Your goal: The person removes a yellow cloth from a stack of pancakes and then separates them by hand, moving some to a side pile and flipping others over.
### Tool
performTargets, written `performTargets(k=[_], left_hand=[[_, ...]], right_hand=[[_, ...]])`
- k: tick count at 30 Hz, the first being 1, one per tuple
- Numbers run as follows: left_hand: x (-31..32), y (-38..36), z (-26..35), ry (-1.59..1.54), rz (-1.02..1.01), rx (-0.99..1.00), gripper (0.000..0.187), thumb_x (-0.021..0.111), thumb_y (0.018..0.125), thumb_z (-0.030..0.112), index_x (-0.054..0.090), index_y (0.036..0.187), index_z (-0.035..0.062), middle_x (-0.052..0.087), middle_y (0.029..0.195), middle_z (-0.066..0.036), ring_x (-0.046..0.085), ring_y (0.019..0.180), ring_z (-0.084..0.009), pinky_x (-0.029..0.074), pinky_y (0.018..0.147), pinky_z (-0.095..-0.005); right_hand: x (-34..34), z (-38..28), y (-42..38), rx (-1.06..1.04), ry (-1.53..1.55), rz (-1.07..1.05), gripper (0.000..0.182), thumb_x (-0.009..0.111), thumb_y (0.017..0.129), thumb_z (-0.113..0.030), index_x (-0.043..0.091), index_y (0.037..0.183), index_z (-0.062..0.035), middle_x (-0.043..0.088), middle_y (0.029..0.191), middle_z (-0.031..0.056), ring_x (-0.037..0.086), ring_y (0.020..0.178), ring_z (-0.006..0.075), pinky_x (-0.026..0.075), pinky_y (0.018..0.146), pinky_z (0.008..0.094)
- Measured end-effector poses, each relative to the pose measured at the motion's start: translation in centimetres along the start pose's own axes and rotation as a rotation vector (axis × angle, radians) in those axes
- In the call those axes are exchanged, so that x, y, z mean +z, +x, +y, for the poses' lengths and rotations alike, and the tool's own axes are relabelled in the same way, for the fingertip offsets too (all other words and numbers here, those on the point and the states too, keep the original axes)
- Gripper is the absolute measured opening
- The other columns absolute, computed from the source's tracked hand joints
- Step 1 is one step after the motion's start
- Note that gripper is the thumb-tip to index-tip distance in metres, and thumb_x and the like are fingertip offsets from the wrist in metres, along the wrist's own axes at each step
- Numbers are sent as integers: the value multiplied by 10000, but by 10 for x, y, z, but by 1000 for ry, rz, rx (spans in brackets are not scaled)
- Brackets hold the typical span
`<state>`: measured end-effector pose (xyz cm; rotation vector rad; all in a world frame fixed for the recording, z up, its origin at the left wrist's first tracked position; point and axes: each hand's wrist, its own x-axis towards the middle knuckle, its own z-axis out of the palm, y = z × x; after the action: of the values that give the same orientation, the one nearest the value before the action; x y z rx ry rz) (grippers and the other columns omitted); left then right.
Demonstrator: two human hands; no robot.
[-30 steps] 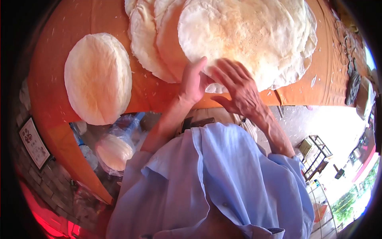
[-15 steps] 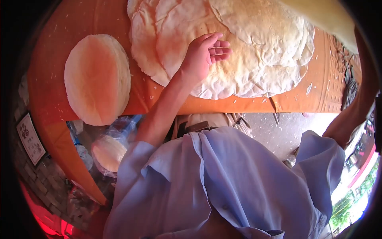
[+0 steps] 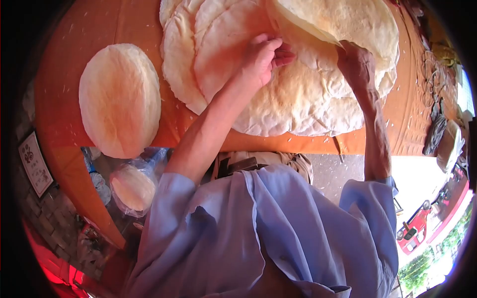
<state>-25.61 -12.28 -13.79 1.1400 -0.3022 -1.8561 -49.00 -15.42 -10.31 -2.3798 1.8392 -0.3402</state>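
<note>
A wide pile of large, thin flatbreads (image 3: pixel 293 107) covers the middle of the orange-covered table. At the upper right, my right hand (image 3: pixel 357 64) pinches the near edge of one flatbread (image 3: pixel 343 20), which lies over the right part of the pile. My left hand (image 3: pixel 268 57) hovers close over the middle of the pile, its fingers loosely curved and apart from the thumb, holding nothing. To the left stands a neat stack of smaller oval flatbreads (image 3: pixel 120 99), away from both hands.
The orange cloth (image 3: pixel 59 109) hangs over the table's near edge. Below it, more flatbread sits in a clear plastic bag (image 3: pixel 133 188). A framed sign (image 3: pixel 36 165) stands at the left. Dark cords and a black bundle (image 3: pixel 435 134) lie by the right edge.
My right hand has come in from the far right with a flatbread, now spread over the pile's right part. My left hand has shifted slightly right.
</note>
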Motion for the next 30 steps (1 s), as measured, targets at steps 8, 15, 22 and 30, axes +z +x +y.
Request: performTargets(k=[8, 15, 22, 30], left_hand=[[5, 6, 5, -73, 51, -57, 154, 577, 890, 114, 562, 1015, 26, 626, 800, -95, 628, 663, -197, 542, 563, -271], [8, 17, 15, 413, 150, 184, 168, 605, 855, 112, 573, 979, 4, 618, 777, -49, 625, 609, -146, 505, 507, -259], [9, 14, 8, 465, 179, 260, 189, 589, 857, 90, 567, 999, -31, 613, 800, -79, 620, 588, -155, 499, 497, -264], [9, -12, 6, 307, 83, -19, 284, 584, 870, 117, 513, 1093, -45, 618, 866, -116, 638, 626, -193, 515, 527, -256]], right_hand=[[13, -15, -3, -37, 95, 74, 144, 571, 830, -181, 680, 888, -105, 666, 808, 101, 642, 750, 314, 501, 659, 406], [7, -19, 1, -16, 103, 57, 148, 564, 851, -194, 681, 871, -105, 670, 833, 101, 634, 743, 331, 501, 656, 412], [17, -19, -2, -29, 117, 61, 168, 576, 812, -187, 690, 918, -124, 647, 809, 94, 632, 773, 304, 506, 678, 401], [21, -22, -26, -85, 73, 158, 274, 631, 739, -72, 675, 1008, -97, 661, 983, 60, 607, 940, 264, 511, 795, 360]])
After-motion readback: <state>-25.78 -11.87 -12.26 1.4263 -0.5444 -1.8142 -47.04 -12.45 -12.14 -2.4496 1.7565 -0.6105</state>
